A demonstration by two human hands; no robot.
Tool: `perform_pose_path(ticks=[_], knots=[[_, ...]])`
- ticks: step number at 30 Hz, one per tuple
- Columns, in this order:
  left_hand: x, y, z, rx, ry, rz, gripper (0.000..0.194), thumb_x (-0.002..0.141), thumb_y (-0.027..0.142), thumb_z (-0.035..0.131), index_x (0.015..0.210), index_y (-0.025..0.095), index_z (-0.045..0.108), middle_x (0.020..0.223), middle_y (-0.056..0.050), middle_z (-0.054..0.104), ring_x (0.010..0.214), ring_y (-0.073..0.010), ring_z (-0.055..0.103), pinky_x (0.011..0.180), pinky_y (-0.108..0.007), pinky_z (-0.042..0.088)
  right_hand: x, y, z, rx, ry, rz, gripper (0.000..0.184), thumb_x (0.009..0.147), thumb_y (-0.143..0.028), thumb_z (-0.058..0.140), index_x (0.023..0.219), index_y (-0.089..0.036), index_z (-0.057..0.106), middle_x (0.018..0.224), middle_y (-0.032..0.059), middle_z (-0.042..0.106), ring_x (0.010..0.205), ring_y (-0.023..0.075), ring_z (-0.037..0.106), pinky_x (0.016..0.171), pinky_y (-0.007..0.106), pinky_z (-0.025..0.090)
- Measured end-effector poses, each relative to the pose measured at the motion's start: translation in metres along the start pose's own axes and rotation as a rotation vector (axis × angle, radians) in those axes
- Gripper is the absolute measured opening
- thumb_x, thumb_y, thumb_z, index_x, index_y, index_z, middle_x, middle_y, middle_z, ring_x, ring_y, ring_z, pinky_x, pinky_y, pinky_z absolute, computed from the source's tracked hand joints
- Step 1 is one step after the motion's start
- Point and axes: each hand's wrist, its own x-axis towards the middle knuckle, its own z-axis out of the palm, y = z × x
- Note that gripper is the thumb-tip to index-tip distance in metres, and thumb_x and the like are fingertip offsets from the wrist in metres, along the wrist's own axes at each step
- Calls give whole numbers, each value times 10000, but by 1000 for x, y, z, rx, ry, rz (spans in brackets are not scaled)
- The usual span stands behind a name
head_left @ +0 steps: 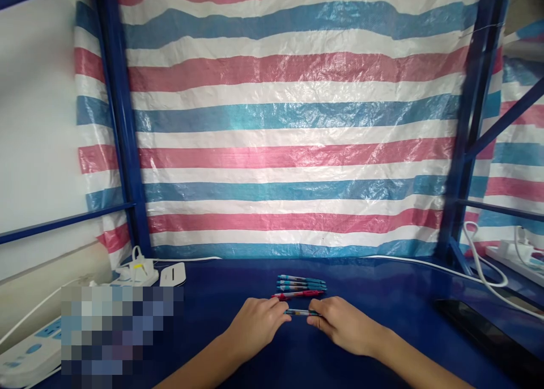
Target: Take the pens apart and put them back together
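Observation:
Both hands grip one slim pen, held level just above the blue tabletop. The fingers of my left hand are closed on its left end, and those of my right hand pinch its right end. Only the pen's middle shows between them; its ends are hidden by fingers. Just beyond lies a red pen, near my left fingertips. Behind it, several blue pens lie side by side in a stack of rows, roughly parallel to the held one.
A white power strip with cables lies at the left, near a white plug adapter and a small white device. A black flat object rests at the right. A striped plastic sheet hangs behind, between blue metal posts.

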Motion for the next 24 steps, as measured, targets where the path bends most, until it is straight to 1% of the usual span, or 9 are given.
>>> perform_pose_path(ticks=[4,6,9,11,14,16,19,22,24], knots=[[0,0,-1,-8,25,36,343,1048,356,366,895,191,625,745,-13,662,643,-155,655,566,-224,451,1,-1,1,166,-62,47,280,983,-341,479,754,-188,532,630,-40,511,533,104,439,503,224,296],[0,0,0,-17,26,40,348,1049,353,357,901,190,626,730,-12,655,634,-151,653,560,-220,448,2,-1,0,181,-36,67,337,974,-386,494,709,-182,530,607,-41,495,536,104,431,509,226,293],[0,0,1,-18,18,32,334,1046,350,369,919,187,631,731,-11,660,633,-161,662,548,-224,442,4,-1,-1,144,12,139,396,962,-443,504,668,-179,535,591,-27,516,534,113,444,514,240,294],[0,0,2,-15,15,28,332,1044,353,375,924,185,636,740,-12,667,631,-170,666,540,-233,438,4,0,-1,141,9,186,430,958,-474,500,646,-181,530,575,-19,528,523,119,456,504,244,292],[0,-1,2,-19,17,37,324,1044,345,376,937,186,637,751,-12,670,630,-173,661,534,-242,436,3,3,2,196,-27,160,483,966,-509,468,609,-184,487,546,-26,493,502,113,435,492,245,281],[0,-1,1,-22,23,44,307,1044,337,381,951,189,633,764,-12,671,645,-167,657,546,-236,435,2,6,4,272,-56,124,505,978,-526,431,605,-186,451,535,-41,433,489,101,385,481,244,262],[1,-1,0,-23,43,53,323,1050,353,367,944,194,628,765,-10,668,657,-163,649,564,-231,425,2,8,7,408,-106,144,533,978,-577,395,612,-189,408,541,-57,354,489,90,310,460,240,229],[2,0,-1,-21,86,72,416,1063,387,288,912,191,622,733,-9,653,628,-161,632,557,-244,409,4,10,9,551,-156,179,568,948,-651,398,613,-192,394,545,-62,339,491,85,285,459,240,218],[3,1,-2,-14,124,83,477,1068,399,228,891,189,617,717,-10,647,606,-160,618,552,-258,401,5,11,10,693,-188,211,590,903,-705,430,607,-198,378,534,-68,326,482,82,279,458,237,220]])
